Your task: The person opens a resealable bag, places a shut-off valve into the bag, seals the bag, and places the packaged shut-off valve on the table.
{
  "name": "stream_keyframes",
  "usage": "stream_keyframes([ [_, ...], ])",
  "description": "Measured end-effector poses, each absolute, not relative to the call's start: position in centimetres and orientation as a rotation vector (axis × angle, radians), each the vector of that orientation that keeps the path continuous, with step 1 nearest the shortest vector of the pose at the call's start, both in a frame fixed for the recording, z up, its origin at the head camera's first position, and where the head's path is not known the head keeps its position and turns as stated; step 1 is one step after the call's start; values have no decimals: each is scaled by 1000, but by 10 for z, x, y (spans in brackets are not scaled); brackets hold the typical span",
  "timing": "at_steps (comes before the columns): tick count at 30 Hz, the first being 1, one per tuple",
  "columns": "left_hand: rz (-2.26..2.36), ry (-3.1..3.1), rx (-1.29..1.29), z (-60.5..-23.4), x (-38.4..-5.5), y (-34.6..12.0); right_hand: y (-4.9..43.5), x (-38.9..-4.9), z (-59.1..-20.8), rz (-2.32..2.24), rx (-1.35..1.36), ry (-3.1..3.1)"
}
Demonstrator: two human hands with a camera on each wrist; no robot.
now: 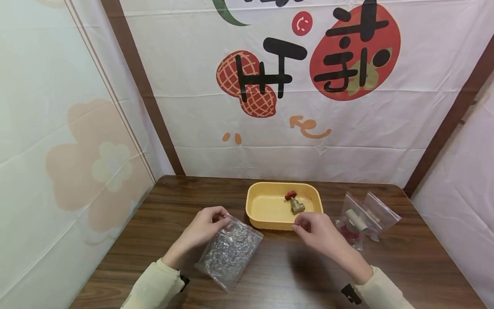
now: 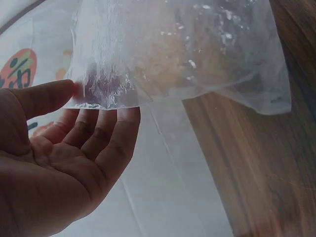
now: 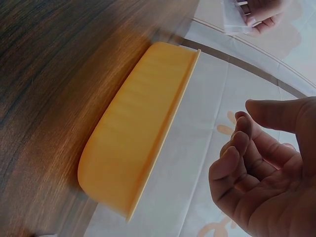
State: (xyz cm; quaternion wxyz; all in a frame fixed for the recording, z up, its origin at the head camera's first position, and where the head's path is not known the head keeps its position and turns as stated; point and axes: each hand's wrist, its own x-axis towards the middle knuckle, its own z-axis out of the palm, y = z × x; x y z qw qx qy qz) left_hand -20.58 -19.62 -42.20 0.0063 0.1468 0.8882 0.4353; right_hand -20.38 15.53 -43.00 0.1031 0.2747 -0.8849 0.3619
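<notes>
My left hand (image 1: 203, 226) pinches the top edge of a clear zip bag (image 1: 233, 253) between thumb and fingers. The bag hangs tilted over the table; its plastic is crinkled and shiny, and I cannot make out any contents. In the left wrist view the thumb and fingers meet the edge of the plastic bag (image 2: 177, 54). My right hand (image 1: 319, 234) hovers by the near right corner of a yellow tray (image 1: 270, 224), fingers loosely curled around nothing. A brass valve (image 1: 296, 206) with a red handle lies inside the tray, toward its right end.
To the right of the tray lie more clear zip bags, one with a pale tube (image 1: 356, 219) and something red, another (image 1: 382, 212) partly behind it. A printed white cloth (image 1: 193, 116) hangs behind the brown wooden table (image 1: 143, 249).
</notes>
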Motion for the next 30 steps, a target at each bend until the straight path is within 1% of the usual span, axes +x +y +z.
stream_keyframes([
  [30, 1444, 2649, 613, -403, -197, -159, 160, -202, -428, 1043, 770, -2645],
])
